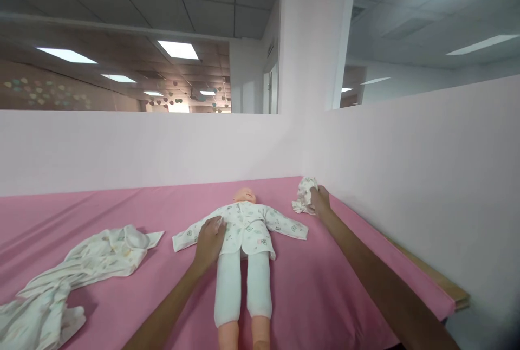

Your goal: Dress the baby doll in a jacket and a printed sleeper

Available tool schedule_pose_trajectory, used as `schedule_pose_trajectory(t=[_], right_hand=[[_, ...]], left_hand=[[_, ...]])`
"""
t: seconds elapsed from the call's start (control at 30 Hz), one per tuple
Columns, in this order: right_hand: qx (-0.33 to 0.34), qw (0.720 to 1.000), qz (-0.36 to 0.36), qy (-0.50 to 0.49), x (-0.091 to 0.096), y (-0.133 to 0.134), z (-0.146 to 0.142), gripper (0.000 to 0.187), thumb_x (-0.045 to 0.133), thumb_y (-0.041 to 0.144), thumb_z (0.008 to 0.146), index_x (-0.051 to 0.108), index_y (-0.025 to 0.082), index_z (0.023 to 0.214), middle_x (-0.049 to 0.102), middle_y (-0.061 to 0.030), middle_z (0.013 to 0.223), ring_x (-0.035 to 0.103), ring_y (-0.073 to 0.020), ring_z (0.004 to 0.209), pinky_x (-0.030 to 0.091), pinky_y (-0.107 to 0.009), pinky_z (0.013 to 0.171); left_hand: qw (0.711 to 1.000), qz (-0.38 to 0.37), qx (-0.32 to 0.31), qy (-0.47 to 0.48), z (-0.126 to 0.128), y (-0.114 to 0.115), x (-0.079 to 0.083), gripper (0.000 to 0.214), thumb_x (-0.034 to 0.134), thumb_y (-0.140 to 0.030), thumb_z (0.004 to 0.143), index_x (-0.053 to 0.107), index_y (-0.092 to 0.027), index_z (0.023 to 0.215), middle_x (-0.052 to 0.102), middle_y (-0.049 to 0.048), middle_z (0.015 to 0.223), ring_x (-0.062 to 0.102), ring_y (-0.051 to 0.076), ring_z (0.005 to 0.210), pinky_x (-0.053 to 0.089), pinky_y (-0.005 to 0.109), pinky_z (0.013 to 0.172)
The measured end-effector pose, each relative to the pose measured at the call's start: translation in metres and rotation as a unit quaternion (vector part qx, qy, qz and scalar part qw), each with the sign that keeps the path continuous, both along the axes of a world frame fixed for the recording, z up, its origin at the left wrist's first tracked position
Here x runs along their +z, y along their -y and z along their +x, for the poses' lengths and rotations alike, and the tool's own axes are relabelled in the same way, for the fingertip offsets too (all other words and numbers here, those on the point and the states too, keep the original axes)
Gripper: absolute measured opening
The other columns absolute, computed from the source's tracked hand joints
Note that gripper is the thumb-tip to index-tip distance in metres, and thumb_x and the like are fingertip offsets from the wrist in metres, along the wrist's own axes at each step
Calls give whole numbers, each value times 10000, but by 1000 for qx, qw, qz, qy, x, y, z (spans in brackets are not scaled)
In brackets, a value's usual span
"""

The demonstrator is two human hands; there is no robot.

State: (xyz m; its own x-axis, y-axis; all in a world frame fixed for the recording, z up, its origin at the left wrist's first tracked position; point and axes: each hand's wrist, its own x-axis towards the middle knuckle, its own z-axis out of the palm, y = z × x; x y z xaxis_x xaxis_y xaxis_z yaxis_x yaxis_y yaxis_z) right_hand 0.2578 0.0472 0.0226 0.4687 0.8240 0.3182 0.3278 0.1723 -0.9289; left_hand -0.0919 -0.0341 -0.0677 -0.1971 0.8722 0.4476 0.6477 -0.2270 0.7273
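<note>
Here, a doll (258, 274) lies on the worktop (320, 285), arms spread, likely keeping its jacket (246, 225) flat.
Right hand (320, 200) grips crumpled cloth (304, 194), far right; left hand (210, 239) rests on the jacket, grip unclear.

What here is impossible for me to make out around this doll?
In the head view:
- Doll: feet cut off by the bottom edge.
- Left garment: one end cut off by the frame's corner.
- Bunched cloth: shape hidden by folds and right hand.
- Jacket: part covered by left hand; prints too small.
</note>
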Motion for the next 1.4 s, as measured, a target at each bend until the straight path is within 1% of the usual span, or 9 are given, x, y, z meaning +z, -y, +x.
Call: schedule_pose_trajectory(t=[0.1, 0.23, 0.4, 0.63, 0.8, 0.97, 1.17, 1.27, 1.4], right_hand=[[80, 992, 85, -51, 65, 35, -14, 71, 489, 284, 833, 454, 224, 816, 525, 32, 731, 544, -117, 655, 465, -228, 600], [359, 876, 279, -162, 155, 114, -40, 205, 659, 310, 777, 550, 228, 930, 595, 9, 857, 588, -139, 790, 510, -258, 698], [377, 863, 315, -116, 207, 191, -49, 200, 672, 352, 815, 575, 236, 945, 590, 7, 874, 600, -156, 882, 513, -293, 787], [258, 919, 232, -187, 163, 187, 6, 156, 694, 255, 734, 555, 192, 762, 589, -15, 804, 584, -156, 772, 501, -284, 686], [110, 983, 123, -76, 115, 190, -5, 413, 699, 358, 750, 548, 230, 1113, 622, -69, 1088, 597, -225, 978, 496, -336, 771], [305, 934, 109, 152, 92, 245, -77, 597, 716, 455, 764, 517, 290, 1303, 556, -90, 1276, 531, -281, 1161, 482, -417, 884], [313, 872, 240, 291, 92, 258, -127, 418, 549, 82, 780, 620, 272, 1145, 584, -49, 1127, 570, -198, 967, 461, -349, 810], [305, 889, 242, 243, 108, 245, -117, 176, 508, 82, 787, 628, 204, 747, 593, -9, 821, 534, -137, 733, 405, -263, 648], [257, 927, 236, 136, 133, 239, -92, 212, 481, 137, 792, 493, 192, 587, 472, 27, 608, 407, -105, 574, 300, -238, 525]], left_hand=[[997, 31, -73, 7, 37, 14, 26, 604, 505, -516, 881, 487, -169, 1374, 486, 139, 1433, 405, 300, 1357, 305, 456, 1128], [974, 33, -208, 79, 99, 46, 67, 876, 707, -513, 756, 333, -190, 1479, 364, 143, 1529, 329, 311, 1413, 322, 449, 1131], [927, -16, -279, 251, 122, 94, 107, 544, 665, -522, 799, 639, -147, 1192, 711, 114, 1091, 655, 302, 1035, 533, 383, 845], [898, -16, -206, 387, 31, 137, 138, 481, 810, -382, 654, 649, -160, 1049, 695, 33, 815, 650, 179, 688, 511, 262, 587], [892, 49, -206, 399, 6, 154, 166, 357, 777, -272, 607, 596, -201, 907, 643, -20, 727, 583, 132, 567, 467, 232, 512], [925, 5, -203, 323, 50, 161, 176, 288, 701, -249, 666, 564, -217, 917, 584, -53, 635, 521, 108, 484, 397, 197, 448], [944, 16, -254, 212, 66, 166, 182, 326, 661, -256, 742, 542, -241, 1045, 625, -19, 860, 580, 121, 644, 449, 195, 548], [955, -28, -262, 139, 50, 168, 176, 323, 677, -386, 787, 568, -231, 1049, 640, 13, 899, 605, 157, 717, 472, 221, 597], [965, -65, -247, 62, 27, 165, 159, 320, 630, -498, 822, 645, -204, 948, 662, 28, 824, 593, 178, 702, 462, 232, 588]])
